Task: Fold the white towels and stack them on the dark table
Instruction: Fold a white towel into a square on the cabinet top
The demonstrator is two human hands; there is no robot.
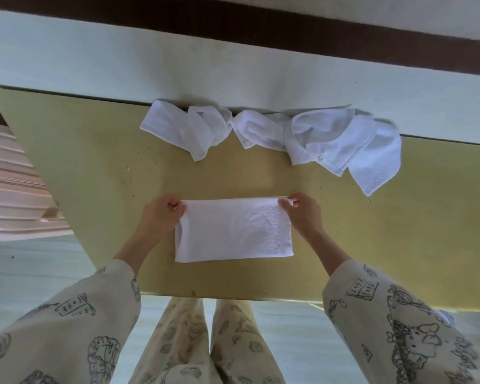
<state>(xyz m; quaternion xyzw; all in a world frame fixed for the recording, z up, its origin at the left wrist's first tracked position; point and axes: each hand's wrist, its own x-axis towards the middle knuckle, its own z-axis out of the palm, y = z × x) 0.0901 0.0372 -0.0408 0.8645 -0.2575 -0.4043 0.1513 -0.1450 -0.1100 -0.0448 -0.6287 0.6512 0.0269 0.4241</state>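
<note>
two hands work one white towel (234,230), lying flat at the table's six o'clock. the left hand (161,214) pinches its far corner at nine o'clock, the right hand (302,213) the matching corner at three — likely to keep the edge taut for a square fold. at twelve o'clock, a crumpled pile of towels (277,134) waits. the table (94,167) looks yellowish-tan — pale floor around it.

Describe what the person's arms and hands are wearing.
Both arms wear loose cream fabric sleeves, the left sleeve and right sleeve, printed with dark line-drawn doodles such as books and cartoon figures. The left hand and right hand are bare: no gloves, rings or watch visible.
</note>
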